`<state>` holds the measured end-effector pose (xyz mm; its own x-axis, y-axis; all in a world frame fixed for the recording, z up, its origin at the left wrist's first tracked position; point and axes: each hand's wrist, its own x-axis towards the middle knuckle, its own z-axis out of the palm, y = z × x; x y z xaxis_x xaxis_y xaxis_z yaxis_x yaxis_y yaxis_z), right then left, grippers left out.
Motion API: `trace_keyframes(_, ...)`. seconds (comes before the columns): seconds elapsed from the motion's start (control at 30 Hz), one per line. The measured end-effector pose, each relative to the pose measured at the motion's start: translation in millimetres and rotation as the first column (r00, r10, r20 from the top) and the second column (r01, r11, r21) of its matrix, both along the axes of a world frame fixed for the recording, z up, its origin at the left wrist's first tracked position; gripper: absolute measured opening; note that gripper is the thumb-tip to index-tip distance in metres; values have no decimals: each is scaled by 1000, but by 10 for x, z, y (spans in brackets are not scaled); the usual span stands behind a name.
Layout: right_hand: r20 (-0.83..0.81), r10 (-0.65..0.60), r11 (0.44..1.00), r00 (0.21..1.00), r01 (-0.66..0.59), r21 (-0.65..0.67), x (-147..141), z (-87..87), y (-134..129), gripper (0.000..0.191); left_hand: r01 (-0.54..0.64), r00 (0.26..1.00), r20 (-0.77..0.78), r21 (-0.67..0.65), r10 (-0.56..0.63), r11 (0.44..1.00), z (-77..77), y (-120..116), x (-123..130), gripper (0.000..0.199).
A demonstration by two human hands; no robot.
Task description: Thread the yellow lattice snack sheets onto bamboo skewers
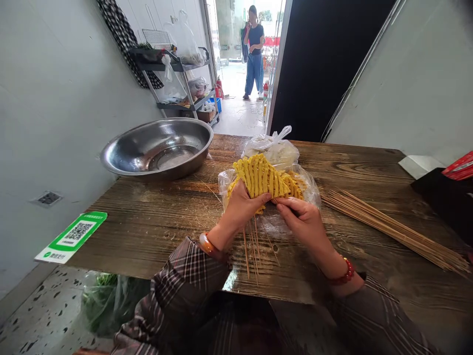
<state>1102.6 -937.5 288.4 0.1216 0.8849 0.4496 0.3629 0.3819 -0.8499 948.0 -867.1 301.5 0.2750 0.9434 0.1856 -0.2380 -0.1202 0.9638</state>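
Note:
My left hand is closed on a yellow, ridged piece of food with slatted cuts, held up above a clear plastic bag. More yellow pieces of the same kind lie in the open bag behind it. My right hand pinches a thin bamboo skewer at the piece's lower right edge; the fingers cover most of the stick. Several loose skewers lie on the table just below my hands.
A large bundle of skewers lies at right, near a black box. A steel basin stands at back left; a knotted plastic bag sits behind the food. A QR-code card is at the left edge. Someone stands in the doorway.

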Motion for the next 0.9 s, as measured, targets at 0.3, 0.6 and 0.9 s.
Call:
trace_keyframes(0.3, 15, -3, 998, 1000, 2, 62, -9, -12, -5, 19, 78, 976, 212, -102, -55, 992, 87, -52, 24, 53)
trace_keyframes(0.6, 8, 33, 999, 999, -33, 31, 14, -24, -4, 21, 113, 966, 244, -121, -81, 986, 101, -59, 25, 49)
trace_keyframes(0.9, -39, -57, 998, 998, 55, -43, -46, -13, -11, 16, 122, 966, 245, -146, -84, 982, 52, -101, 74, 48)
